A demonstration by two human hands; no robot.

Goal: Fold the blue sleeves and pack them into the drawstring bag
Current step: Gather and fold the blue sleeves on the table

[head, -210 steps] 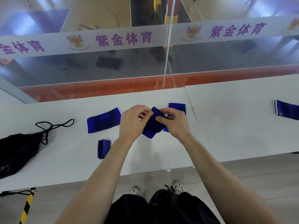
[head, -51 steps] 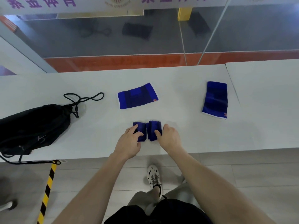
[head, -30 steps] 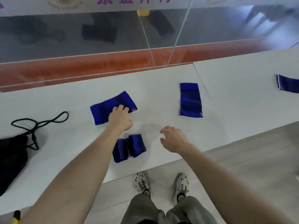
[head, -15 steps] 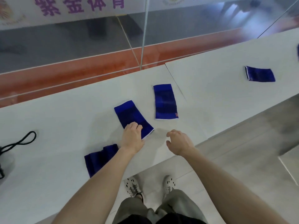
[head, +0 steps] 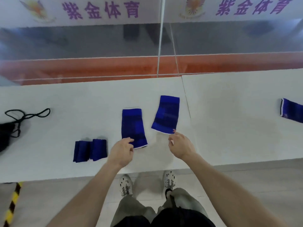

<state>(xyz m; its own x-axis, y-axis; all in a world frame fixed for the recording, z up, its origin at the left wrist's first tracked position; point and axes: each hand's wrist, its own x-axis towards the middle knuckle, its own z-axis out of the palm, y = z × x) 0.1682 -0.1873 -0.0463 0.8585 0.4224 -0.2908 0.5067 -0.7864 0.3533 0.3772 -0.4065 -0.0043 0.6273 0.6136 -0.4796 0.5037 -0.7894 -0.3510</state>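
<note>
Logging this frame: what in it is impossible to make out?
All in the head view:
drawstring bag: cut off by the left edge, mouth unseen.
far-right sleeve: cut by the right edge.
left hand on the middle sleeve: pinching or only touching, blur hides it.
folded sleeves: too blurred to count layers.

light: bright, even | shadows: soft, faint | blur: slight motion softness | edges: wide-angle bowing

On the table (head: 65,99), the bag (head: 5,136) lies far left, then 2 folded sleeves (head: 90,150), then 2 flat sleeves (head: 132,126). 1 sleeve (head: 291,110) lies far right.
</note>
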